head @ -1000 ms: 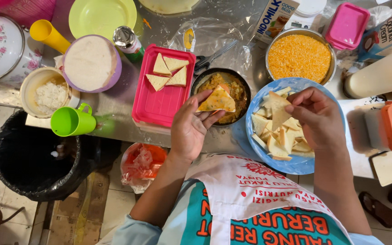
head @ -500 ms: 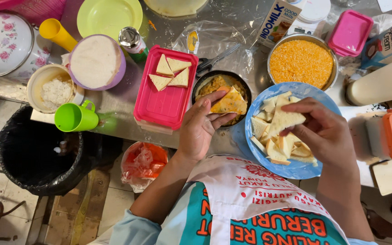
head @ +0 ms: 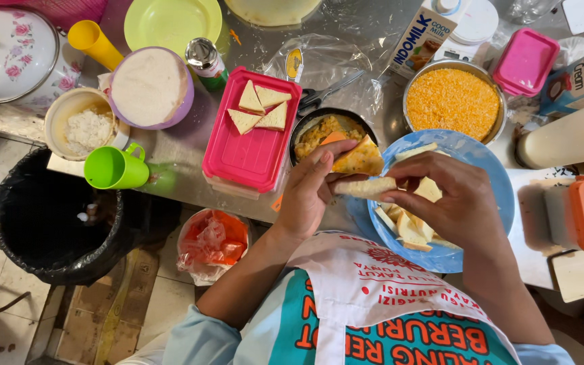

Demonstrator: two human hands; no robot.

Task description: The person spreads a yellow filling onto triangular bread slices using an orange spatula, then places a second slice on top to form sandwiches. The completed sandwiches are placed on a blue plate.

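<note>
A filled bread triangle (head: 359, 160) was held in the left hand (head: 309, 192), fingers closed on it, over the dark bowl of yellow filling (head: 319, 128). A plain slice (head: 366, 187) was pinched in the right hand (head: 451, 199) above the blue plate (head: 495, 182) of cut bread at the near counter edge. Judgement: edges are best aligned, then pressed evenly, so no filling is squeezed out. Four finished triangles (head: 259, 108) lay in the pink tray (head: 251, 152); orange crumbs (head: 453, 101) filled the metal bowl.
</note>
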